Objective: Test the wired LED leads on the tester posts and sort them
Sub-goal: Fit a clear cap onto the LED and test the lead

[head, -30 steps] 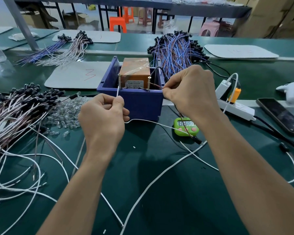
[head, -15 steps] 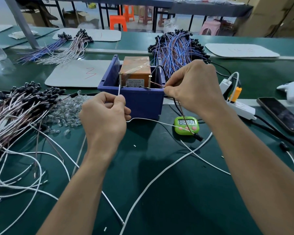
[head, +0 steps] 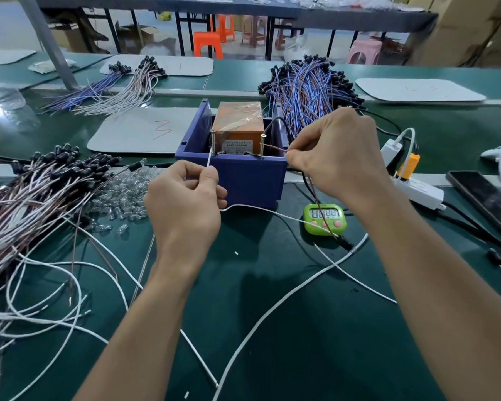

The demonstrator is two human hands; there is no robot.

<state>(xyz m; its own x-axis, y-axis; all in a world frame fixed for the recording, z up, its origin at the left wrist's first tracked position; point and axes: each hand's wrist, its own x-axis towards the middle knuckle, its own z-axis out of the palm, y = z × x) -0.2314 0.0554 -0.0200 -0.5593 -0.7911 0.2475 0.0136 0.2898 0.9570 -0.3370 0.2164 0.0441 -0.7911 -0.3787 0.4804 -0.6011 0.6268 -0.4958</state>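
Head view: thin white-and-brown lead [head: 209, 161]

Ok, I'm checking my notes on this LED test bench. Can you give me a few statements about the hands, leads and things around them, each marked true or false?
The left hand pinches a white lead at the left post. True.
The right hand holds nothing. False: it pinches a brown lead by the right post.
The green timer sits left of the blue bin. False: it sits to the bin's right, nearer the person.
The pad marked 3 lies left of the bin. True.
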